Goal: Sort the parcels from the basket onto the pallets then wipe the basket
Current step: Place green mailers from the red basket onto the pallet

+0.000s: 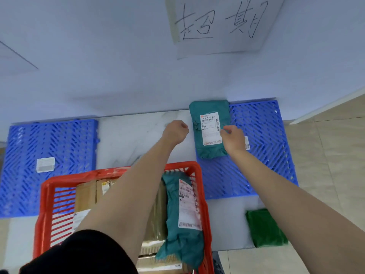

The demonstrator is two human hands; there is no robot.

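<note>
The teal parcel (210, 129) lies on the right pallet (256, 147), between our hands. Our right hand (233, 136) pinches its edge; our left hand (175, 131) is a closed fist beside it, holding nothing. Both arms reach over the basket (47, 194).
</note>
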